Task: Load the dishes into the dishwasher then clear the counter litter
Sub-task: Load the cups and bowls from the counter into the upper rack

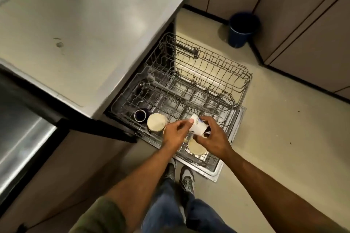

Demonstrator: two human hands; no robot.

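A white mug with a blue pattern [198, 126] hangs tilted over the near part of the dishwasher's upper rack [189, 96]. My right hand [212, 136] grips it from the right side. My left hand [175, 132] pinches its base end with fingertips. In the rack's near left corner lie a dark blue cup [140, 115] and a cream cup turned bottom up [156, 122]. Another cream cup [197, 147] sits below my right hand. The lower rack [217, 66] is pulled out over the open door [217, 172].
The grey counter [85, 34] spreads at the upper left, with a small stain on it. A steel surface [20, 138] shows at the left edge. A dark blue bin [242, 28] stands on the floor by the cabinets [303, 24]. My feet [181, 174] stand at the door's edge.
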